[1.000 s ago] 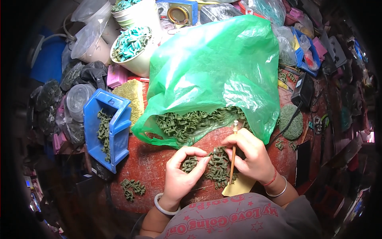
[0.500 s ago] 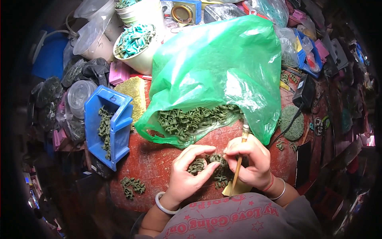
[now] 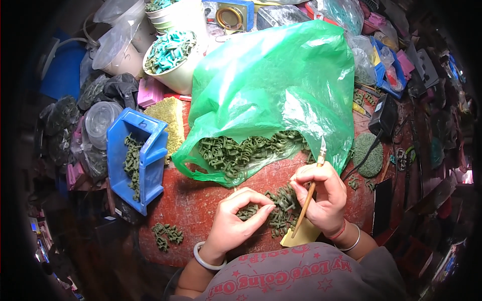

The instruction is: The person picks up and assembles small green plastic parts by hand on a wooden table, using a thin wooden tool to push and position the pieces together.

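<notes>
My right hand (image 3: 325, 198) grips a wooden-handled craft knife (image 3: 307, 200), its pointed metal blade directed up and away from me. Thumb and index finger of my left hand (image 3: 240, 218) are pinched together; anything between them is too small to make out. Between and partly under both hands lies a pile of small dark green moulded pieces (image 3: 284, 208). Beyond them a green plastic bag (image 3: 271, 80) lies with its mouth toward me, and many similar green pieces (image 3: 241, 154) spill at its opening. A yellow sheet (image 3: 301, 237) lies near my body by the knife's handle end.
At left stands a blue bin (image 3: 153, 173) holding green pieces, with a yellow sponge-like pad (image 3: 173, 120) behind it. Loose green pieces (image 3: 166, 237) lie front left. A white bucket (image 3: 183, 75) with turquoise pieces stands at the back. A round green pad (image 3: 368, 155) and black adapter (image 3: 384, 114) lie right.
My right hand with the knife has shifted right, away from my left hand, uncovering more of the pile. My left fingertips have closed together from a wider gap.
</notes>
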Tool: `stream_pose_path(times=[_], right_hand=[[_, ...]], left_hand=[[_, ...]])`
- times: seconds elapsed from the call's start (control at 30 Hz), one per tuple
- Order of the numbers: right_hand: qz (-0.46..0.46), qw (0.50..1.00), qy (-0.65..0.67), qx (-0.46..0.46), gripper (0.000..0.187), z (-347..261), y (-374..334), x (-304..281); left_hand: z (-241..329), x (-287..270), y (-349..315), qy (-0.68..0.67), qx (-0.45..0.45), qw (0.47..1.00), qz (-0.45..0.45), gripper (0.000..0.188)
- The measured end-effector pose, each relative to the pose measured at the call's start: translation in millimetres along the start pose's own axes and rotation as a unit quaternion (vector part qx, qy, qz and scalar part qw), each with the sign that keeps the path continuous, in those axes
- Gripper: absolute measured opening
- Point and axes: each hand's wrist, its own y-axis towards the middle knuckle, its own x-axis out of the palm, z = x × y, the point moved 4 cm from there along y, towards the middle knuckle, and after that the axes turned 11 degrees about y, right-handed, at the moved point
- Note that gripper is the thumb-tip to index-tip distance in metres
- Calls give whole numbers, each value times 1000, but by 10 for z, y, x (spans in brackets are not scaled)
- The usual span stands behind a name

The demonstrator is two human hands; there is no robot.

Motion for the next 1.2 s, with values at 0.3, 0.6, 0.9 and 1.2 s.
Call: stream_pose_path(times=[0.3,0.6,0.9,1.2], right_hand=[[-185,971,-153,13,18,34,124,-49],[-247,957,-148,35,26,58,48,20],[-225,959,-155,79,26,1,10,34],[-282,952,-94,78,24,11,43,-6]], left_hand=[[3,17,5,12,-27,999,43,18],[-4,26,12,1,-40,998,44,19],[96,72,39,81,9,996,38,28],[196,148,36,130,70,989,10,35]])
